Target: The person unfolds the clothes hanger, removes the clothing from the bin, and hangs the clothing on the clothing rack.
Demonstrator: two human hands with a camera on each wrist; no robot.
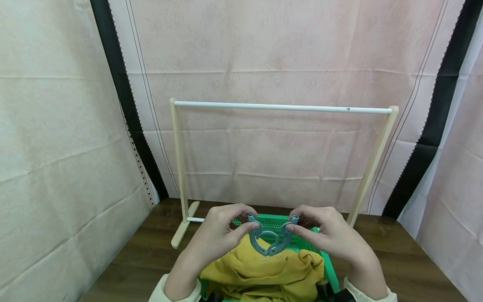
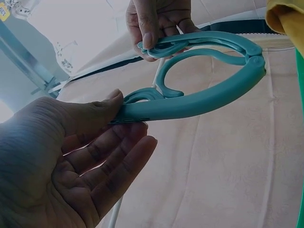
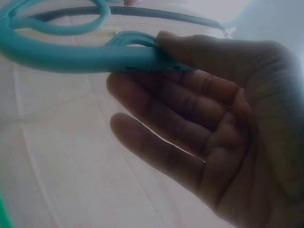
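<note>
A teal folding clothes hanger (image 1: 260,250) is held up in the middle of the head view, its two arms folded upward with a hinge at the bottom. My left hand (image 1: 222,233) pinches the end of one arm between thumb and fingers. On the other side, my right hand (image 1: 326,230) pinches the opposite arm's end. Both wrist views show the lower fingers off the hanger (image 2: 199,104). Beneath the hands, a mustard-yellow garment (image 1: 260,268) lies bunched in a green plastic basket (image 1: 330,272).
Behind the basket stands a rack with a white top bar (image 1: 279,107) and pale wooden posts (image 1: 179,163). It stands on a dark wood table (image 1: 136,260). Light fabric curtains (image 1: 60,147) with black edging close off the back and sides.
</note>
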